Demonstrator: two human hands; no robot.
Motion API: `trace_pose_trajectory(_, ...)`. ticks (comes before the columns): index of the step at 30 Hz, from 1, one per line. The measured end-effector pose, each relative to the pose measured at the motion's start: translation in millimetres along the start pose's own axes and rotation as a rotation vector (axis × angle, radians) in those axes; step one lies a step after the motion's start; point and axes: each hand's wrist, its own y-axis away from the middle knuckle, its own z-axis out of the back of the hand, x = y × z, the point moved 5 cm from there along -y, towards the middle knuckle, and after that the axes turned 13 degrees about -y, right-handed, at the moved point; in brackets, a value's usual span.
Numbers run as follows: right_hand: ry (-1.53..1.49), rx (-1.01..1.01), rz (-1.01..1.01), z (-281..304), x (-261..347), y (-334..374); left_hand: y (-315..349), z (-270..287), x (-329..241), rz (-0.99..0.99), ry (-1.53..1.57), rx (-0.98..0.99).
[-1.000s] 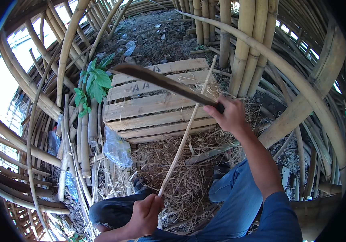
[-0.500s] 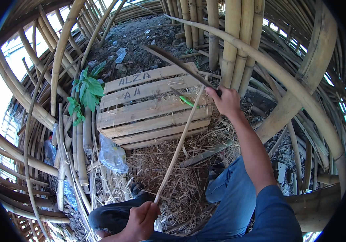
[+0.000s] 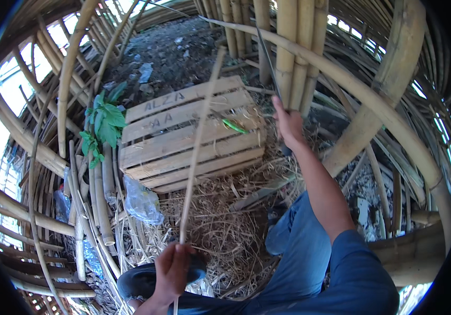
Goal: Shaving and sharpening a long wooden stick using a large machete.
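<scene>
Low in the picture, my left hand (image 3: pixel 173 270) is closed around a long thin bamboo strip (image 3: pixel 194 165). The strip slants up across the wooden crate, and its upper end is blurred. To the right of the crate, my right hand (image 3: pixel 289 126) grips a machete (image 3: pixel 270 60), its long dark blade pointing up and away, apart from the strip. Part of the dark handle shows below the fist. On the slatted crate (image 3: pixel 183 139) lies a small knife with a bright green handle (image 3: pixel 234 126), among a few shavings.
Shavings (image 3: pixel 230 236) cover the ground between my knees and the crate. A clear plastic bag (image 3: pixel 142 202) lies by the crate's near left corner, with a leafy plant (image 3: pixel 104 121) behind. Upright bamboo poles (image 3: pixel 302 52) and a long bent pole (image 3: pixel 362 89) stand close on the right.
The bamboo strip has swung left and stands steeper, its upper end away from the machete. My right hand has turned the blade from slanting left to nearly upright.
</scene>
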Motion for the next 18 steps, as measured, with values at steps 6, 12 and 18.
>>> trace_pose_trajectory(6, -0.479, 0.432, -0.202, -80.0, 41.7, 98.9, -34.0, -2.8, -7.3, 0.143, 0.177, -0.067)
trace_pose_trajectory(12, -0.639, 0.584, -0.162, -106.4, 37.8, 140.1, -55.8, -43.7, -19.0, 0.154, 0.211, 0.145)
trace_pose_trajectory(18, -0.521, 0.458, 0.049, -83.6, 50.8, 102.7, -40.5, -58.3, -14.6, 0.077, 0.144, 0.257)
